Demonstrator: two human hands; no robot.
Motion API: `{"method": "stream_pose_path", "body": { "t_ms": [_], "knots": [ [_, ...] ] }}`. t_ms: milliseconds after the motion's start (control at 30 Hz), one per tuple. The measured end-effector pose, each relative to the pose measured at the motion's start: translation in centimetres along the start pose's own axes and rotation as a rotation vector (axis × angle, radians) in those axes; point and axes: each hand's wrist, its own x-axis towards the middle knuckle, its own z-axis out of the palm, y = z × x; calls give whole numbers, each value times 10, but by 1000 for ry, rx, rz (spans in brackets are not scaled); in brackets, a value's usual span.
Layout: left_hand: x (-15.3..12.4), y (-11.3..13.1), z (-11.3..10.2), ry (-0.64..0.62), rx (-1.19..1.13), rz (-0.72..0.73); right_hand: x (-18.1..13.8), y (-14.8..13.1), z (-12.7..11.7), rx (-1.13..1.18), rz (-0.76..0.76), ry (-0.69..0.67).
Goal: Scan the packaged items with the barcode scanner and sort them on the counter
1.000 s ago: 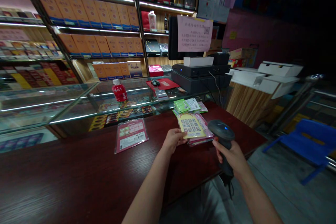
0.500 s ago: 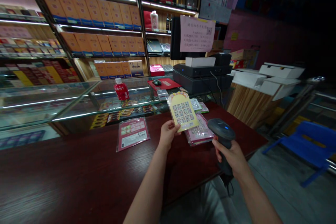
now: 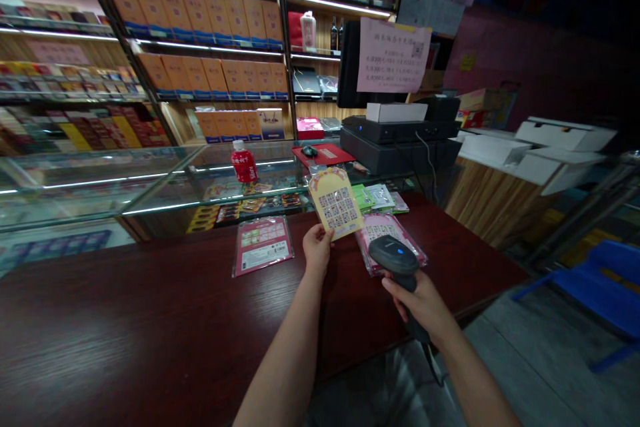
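Observation:
My left hand (image 3: 318, 248) pinches the lower edge of a yellow packet (image 3: 336, 205) in clear wrap, printed with a grid of small pictures. It is held up above the dark wooden table (image 3: 200, 340). In my right hand (image 3: 420, 300) is a black barcode scanner (image 3: 395, 257), its blue light lit and its head pointing left towards the packet. Beneath the scanner, partly hidden, lies a pile of pink packets (image 3: 415, 247). Green and white packets (image 3: 381, 196) lie just behind that pile. Left of my hands, a pink packet (image 3: 264, 247) with a barcode label lies flat.
A glass display case (image 3: 165, 177) adjoins the table's far side, with a red bottle (image 3: 243, 161) on top. A monitor (image 3: 349, 67) bearing a pink notice stands behind. White boxes (image 3: 565, 135) sit at the right, near a blue chair (image 3: 600, 287).
The scanner in my right hand has moved left, now over the pink pile and closer to the yellow packet. More of the green packet shows. The view has shifted slightly left.

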Motion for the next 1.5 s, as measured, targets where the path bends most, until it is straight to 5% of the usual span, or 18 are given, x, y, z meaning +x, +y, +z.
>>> {"method": "stream_pose_path", "body": {
  "t_ms": [700, 933, 1133, 1333, 1500],
  "knots": [
    [3, -9, -2, -5, -2, -8, 8, 6, 1, 19, -5, 3],
    [1, -8, -4, -7, -3, 2, 21, -1, -5, 298, -62, 101],
    [-1, -10, -5, -6, 3, 19, 30, -1, -18, 430, -126, 39],
    [0, 10, -5, 14, 29, -38, 33, 11, -28, 412, -187, -62],
    [0, 41, -42, 32, 100, -38, 34, 25, -33, 499, -219, -35]
  ]
}}
